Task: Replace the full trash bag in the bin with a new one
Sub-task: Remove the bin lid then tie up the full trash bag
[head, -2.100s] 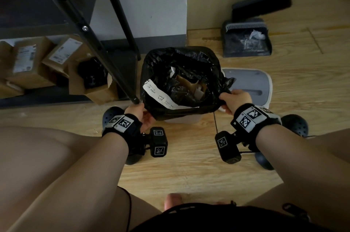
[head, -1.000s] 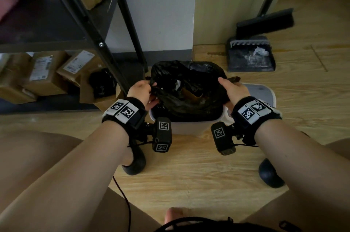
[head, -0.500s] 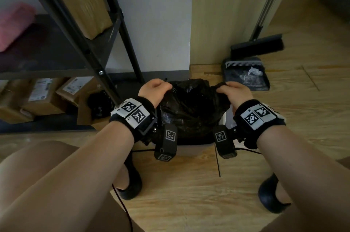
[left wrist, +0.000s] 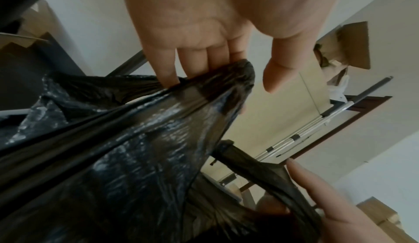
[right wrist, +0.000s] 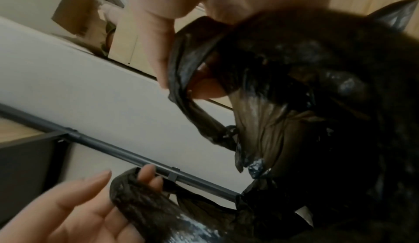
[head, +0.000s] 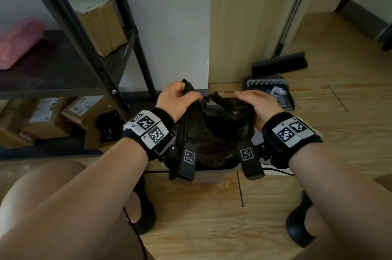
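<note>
- Two hands on black trash bag, upright in white bin.
- left hand fists bunched edge, pointing 12 o'clock.
- right hand pinches rim strip at 3 o'clock.

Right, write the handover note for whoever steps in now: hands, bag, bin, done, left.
Left hand: grips one gathered side of the black trash bag, pulled up.
Right hand: pinches the opposite edge of the bag between thumb and fingers.
Bag: mouth drawn nearly shut, untied, body sitting in the white bin on the floor.
Done: rim freed from the bin and gathered.
Left: tie it, lift it out, fit a new bag; none is in view.
</note>
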The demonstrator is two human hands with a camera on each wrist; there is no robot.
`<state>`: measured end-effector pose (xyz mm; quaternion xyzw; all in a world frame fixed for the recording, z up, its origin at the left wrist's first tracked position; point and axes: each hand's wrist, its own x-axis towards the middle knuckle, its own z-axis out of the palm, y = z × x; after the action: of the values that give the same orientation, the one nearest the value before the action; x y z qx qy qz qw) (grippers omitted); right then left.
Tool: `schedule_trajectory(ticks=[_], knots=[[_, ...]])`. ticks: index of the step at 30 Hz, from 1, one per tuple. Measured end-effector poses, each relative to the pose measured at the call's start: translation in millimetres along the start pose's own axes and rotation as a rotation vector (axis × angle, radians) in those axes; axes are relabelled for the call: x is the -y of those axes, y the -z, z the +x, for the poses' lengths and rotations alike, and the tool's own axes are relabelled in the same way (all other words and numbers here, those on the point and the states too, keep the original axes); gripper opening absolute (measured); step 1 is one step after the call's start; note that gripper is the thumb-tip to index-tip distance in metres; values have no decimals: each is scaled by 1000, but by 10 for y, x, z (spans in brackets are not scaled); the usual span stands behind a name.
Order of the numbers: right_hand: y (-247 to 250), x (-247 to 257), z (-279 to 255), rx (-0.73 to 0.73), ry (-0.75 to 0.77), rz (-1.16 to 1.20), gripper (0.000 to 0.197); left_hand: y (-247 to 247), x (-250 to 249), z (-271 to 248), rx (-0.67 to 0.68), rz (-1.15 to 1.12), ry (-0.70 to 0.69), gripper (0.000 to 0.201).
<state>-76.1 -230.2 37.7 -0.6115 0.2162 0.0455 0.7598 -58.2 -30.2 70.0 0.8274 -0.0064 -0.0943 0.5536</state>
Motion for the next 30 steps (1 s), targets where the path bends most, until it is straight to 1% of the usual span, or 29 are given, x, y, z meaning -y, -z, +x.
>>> schedule_trajectory(ticks=[1,2,3,4,7,10,12,13,15,17,20,22,24,25,27,28,30], knots=[[-4,16,-25,15,-11,-67,28,-11,-12,-20,15,-1,-19,35],[-5,28,-40,30,-30,-155,48,-24,-18,-35,20,18,-45,32],[-6,43,-63,40,-45,-256,63,-34,-19,-46,16,45,-70,30],[-11,61,-97,60,-47,-370,68,-42,-17,-58,6,72,-94,28],[-24,105,-184,109,-51,-677,56,-62,-18,-103,-20,165,-141,17],[-92,149,-298,162,-13,-820,32,-83,-16,-154,-35,217,-139,12],[-154,161,-373,180,67,-774,12,-100,-31,-199,-7,231,-144,7],[-179,171,-401,167,133,-728,5,-107,-55,-221,5,227,-154,4],[-216,180,-422,123,259,-616,13,-109,-115,-252,-3,266,-207,4],[-267,222,-441,105,311,-413,16,-91,-183,-276,-43,352,-262,8],[-332,341,-480,138,280,-44,25,-53,-244,-284,-73,390,-283,13],[-363,414,-503,123,280,31,24,-28,-266,-289,-93,437,-303,16],[-389,443,-513,71,312,-25,23,-3,-296,-284,-93,482,-321,16],[-404,437,-496,37,335,-98,21,8,-313,-276,-92,495,-323,15],[-443,420,-468,-2,352,-278,11,22,-342,-261,-95,498,-312,16],[-465,411,-472,4,343,-360,17,27,-349,-256,-98,492,-305,18],[-506,384,-476,53,330,-526,44,41,-351,-238,-92,458,-304,16]])
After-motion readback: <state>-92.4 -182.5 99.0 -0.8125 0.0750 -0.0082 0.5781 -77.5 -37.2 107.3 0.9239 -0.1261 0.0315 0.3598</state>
